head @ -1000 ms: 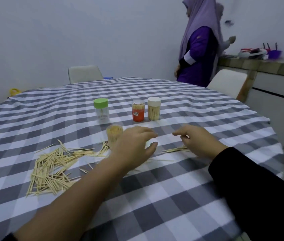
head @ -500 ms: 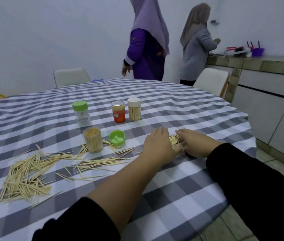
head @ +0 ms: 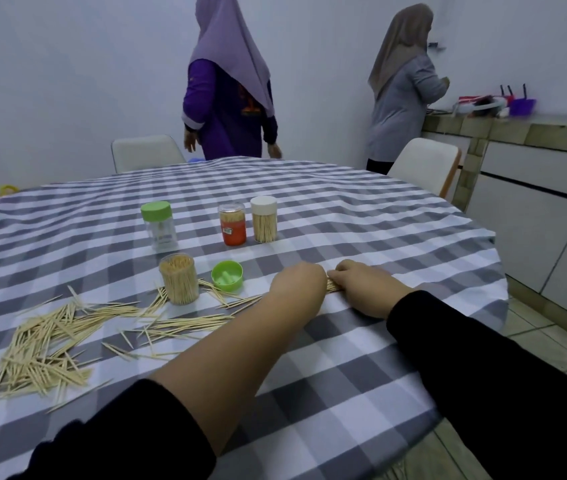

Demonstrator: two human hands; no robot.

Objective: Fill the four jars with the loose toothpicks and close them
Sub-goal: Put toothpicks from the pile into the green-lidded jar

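Where left hand (head: 297, 284) meets right hand (head: 367, 285), toothpick bundle (head: 333, 285) sits, both grips pinching it.

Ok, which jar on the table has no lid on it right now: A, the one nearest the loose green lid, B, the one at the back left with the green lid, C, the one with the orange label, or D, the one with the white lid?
A: the open jar stands packed with toothpicks and uncovered, with the green lid lying upturned beside it.
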